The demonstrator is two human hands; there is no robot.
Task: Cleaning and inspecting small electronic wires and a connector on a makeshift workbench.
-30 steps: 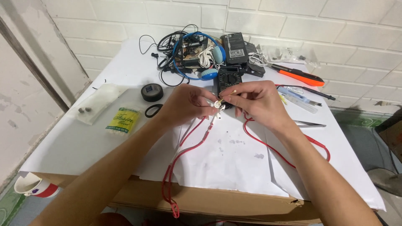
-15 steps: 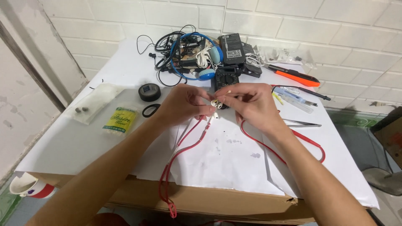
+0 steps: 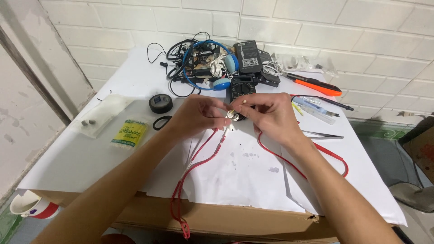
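together, two hands, left hand point(image 3: 199, 117), right hand point(image 3: 269, 115), fingers pinching one small connector point(image 3: 232, 114), two red cables point(image 3: 203, 149)

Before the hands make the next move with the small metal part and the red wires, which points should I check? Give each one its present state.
1. Left hand grips the small metal part: ok.
2. Right hand pinches it from the other side: ok.
3. Red wire hangs free over the cardboard edge: ok.
4. Other red wire lies untangled on the white paper: ok.
5. Wire joined to the part: cannot tell.
6. Tweezers within reach: ok.
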